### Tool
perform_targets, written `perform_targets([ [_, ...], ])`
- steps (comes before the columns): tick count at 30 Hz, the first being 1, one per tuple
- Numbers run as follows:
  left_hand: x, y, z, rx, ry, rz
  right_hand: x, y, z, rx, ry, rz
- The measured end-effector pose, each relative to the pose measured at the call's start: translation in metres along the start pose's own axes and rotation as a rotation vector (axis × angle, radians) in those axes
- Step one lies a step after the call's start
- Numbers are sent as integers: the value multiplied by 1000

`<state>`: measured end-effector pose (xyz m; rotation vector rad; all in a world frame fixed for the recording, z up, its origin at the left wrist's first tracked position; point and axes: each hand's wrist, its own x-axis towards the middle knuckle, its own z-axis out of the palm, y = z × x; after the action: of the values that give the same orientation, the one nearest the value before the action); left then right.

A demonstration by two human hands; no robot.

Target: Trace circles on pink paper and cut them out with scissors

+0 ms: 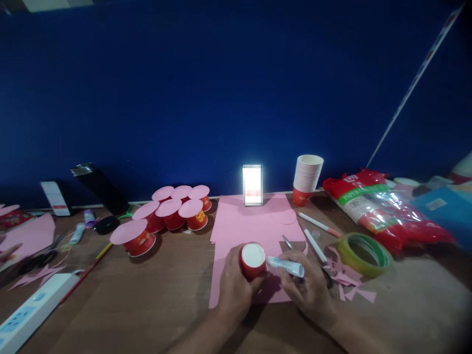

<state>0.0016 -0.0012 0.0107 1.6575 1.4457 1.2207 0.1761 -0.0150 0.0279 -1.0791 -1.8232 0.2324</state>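
Observation:
My left hand [233, 285] is wrapped round a red paper cup [252, 260] standing upside down with its white bottom up, on a pink paper sheet [254, 223]. In my right hand [309, 290] I grip a small white glue tube [286, 266], its tip touching the cup's rim. Several upside-down red cups topped with pink paper discs [169, 216] stand to the left. A stack of paper cups [307, 178] stands behind the pink sheet on the right.
A lit phone [252, 184] leans on the blue wall. Two pens [319, 224], a tape roll [364, 253], pink scraps [348, 282] and a red cup package [383, 209] lie right. Scissors [40, 255], a power strip [33, 309] and another person's fingers [7, 251] are left.

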Motion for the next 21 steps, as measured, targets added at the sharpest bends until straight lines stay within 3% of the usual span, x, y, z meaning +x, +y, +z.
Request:
perform_targets([
  [4, 0, -2, 1, 1, 0, -12, -1, 0, -1, 20, 60, 97],
  [13, 2, -9, 4, 15, 29, 37, 8, 4, 5, 158, 60, 320],
  [21, 0, -13, 2, -10, 14, -25, 9, 13, 13, 50, 46, 351],
])
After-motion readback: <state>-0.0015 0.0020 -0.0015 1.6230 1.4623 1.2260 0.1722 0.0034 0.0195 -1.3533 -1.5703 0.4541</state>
